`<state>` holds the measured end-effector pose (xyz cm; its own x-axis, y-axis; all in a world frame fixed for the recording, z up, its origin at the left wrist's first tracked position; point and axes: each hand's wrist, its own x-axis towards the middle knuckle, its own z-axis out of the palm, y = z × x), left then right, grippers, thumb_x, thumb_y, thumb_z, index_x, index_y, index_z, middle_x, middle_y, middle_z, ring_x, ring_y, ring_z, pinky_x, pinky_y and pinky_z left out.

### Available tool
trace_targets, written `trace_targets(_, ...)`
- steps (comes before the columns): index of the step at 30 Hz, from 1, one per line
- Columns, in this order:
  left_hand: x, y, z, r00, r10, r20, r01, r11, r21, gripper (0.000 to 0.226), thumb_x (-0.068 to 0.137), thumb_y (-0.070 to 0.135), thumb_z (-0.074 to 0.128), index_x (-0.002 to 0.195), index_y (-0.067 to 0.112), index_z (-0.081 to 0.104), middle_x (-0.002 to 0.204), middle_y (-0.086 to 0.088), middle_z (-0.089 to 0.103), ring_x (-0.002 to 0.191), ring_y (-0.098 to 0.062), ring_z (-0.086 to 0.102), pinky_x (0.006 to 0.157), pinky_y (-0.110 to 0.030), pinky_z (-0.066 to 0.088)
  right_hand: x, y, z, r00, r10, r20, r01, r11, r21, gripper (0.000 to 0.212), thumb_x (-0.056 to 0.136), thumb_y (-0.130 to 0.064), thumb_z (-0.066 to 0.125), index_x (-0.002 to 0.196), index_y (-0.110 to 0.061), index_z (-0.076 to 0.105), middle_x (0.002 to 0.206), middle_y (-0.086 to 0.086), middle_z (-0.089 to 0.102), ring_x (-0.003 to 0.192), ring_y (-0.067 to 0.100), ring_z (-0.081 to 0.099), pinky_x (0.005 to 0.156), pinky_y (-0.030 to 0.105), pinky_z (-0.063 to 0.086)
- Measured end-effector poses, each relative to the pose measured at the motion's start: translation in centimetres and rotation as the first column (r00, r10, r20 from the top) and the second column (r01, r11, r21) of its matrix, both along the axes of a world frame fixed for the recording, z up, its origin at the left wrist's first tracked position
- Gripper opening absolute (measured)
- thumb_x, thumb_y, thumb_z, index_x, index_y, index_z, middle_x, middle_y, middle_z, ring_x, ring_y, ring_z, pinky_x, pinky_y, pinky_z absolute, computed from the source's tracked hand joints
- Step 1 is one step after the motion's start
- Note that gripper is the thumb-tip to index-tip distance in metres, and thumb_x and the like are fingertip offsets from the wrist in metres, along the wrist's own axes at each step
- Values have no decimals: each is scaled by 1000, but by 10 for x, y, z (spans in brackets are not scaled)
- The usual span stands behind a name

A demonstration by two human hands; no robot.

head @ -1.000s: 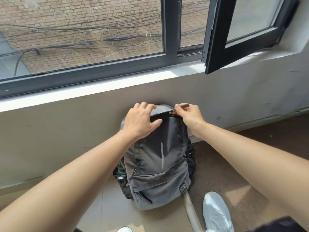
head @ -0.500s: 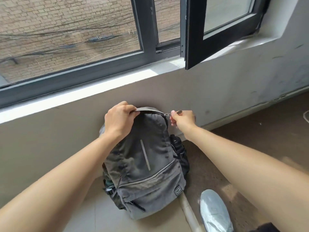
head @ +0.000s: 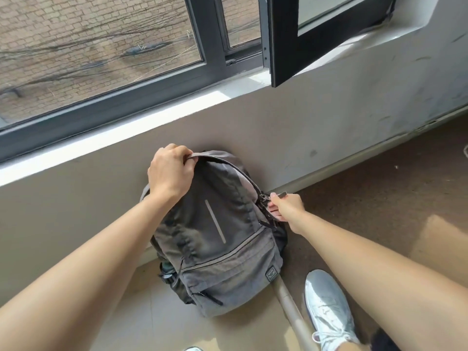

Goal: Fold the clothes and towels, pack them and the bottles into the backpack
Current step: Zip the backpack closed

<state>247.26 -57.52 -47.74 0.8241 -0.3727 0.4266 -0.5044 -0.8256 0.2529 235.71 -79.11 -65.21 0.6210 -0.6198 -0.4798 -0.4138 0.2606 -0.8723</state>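
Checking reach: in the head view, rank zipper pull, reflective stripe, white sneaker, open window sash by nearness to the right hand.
1. zipper pull, pinched by the right hand
2. reflective stripe, leftward, on the backpack front
3. white sneaker, lower right
4. open window sash, high above

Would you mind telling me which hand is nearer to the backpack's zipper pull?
Right. The right hand pinches the zipper pull on the side of the backpack; the left hand grips its top edge, farther away.
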Motion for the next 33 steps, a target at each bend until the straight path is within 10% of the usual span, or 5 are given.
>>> trace_targets(5, -17, -28, -2, 985, -147, 94, 123, 968, 219, 47, 86, 47, 48, 125, 29, 69, 124, 1, 66, 117, -28, 54, 96, -42, 39, -10, -3, 18, 975, -1, 224, -14, 998, 65, 23, 102, -24, 58, 105, -5, 71, 94, 14, 77, 83, 24, 75, 82, 36, 59)
trace_targets(11, -20, -69, -21, 968, -241, 77, 169, 842, 512, 45, 99, 60, 47, 121, 25, 65, 118, -1, 70, 115, -29, 59, 89, -42, 39, -18, -12, 27, 946, 135, 294, -124, 991, -55, 24, 104, -25, 55, 108, -6, 68, 95, 13, 77, 78, 17, 75, 69, 22, 55)
trace_targets(26, -16, -63, -21, 984, -160, 73, 130, 942, 311, 26, 100, 43, 59, 115, 27, 72, 108, 1, 70, 107, -27, 58, 80, -37, 34, -26, -14, 15, 988, 92, -122, -115, 974, -198, 39, 101, -29, 57, 77, -3, 72, 77, 13, 75, 46, 11, 64, 31, 10, 33)
trace_targets(33, -11, -57, -21, 987, -144, 64, 119, 948, 296, 29, 98, 47, 60, 116, 26, 70, 109, 0, 69, 109, -28, 57, 86, -40, 40, -35, -7, 25, 982, -93, -162, 4, 876, -483, 61, 97, -48, 46, 50, -11, 62, 57, 4, 69, 58, 27, 64, 62, 31, 46)
